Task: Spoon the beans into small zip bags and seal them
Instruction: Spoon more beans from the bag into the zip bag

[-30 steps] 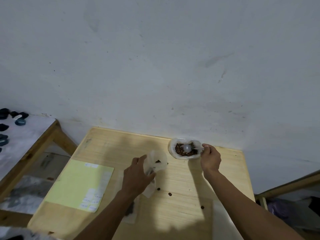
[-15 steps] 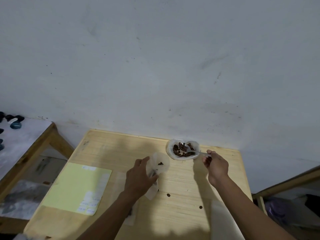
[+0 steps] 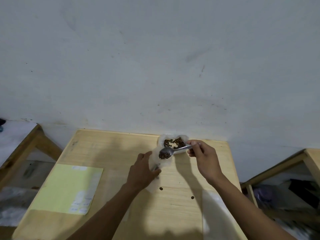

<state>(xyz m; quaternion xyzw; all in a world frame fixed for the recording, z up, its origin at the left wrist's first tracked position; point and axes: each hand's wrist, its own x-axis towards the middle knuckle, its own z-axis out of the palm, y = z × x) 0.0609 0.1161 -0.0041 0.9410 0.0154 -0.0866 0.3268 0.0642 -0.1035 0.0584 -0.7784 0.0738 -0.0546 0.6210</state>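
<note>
My left hand [image 3: 142, 172] grips a small clear zip bag [image 3: 159, 161] upright on the wooden table [image 3: 107, 149], its mouth held open. My right hand [image 3: 203, 158] pinches the handle of a metal spoon [image 3: 168, 151]. The spoon's bowl is loaded with dark brown beans and hangs right over the bag's mouth. Behind it, near the table's far edge, sits a white plastic container [image 3: 173, 143] holding more beans.
A pale green sheet of paper [image 3: 69, 187] lies on the table's left half. Two loose beans [image 3: 161, 188] lie on the wood near my arms. Clear plastic [image 3: 214, 213] lies at the front right. Wooden furniture flanks the table on both sides.
My right hand lifted the spoon out of the container with a load of beans and carried it left to the bag's mouth. My left hand kept holding the bag.
</note>
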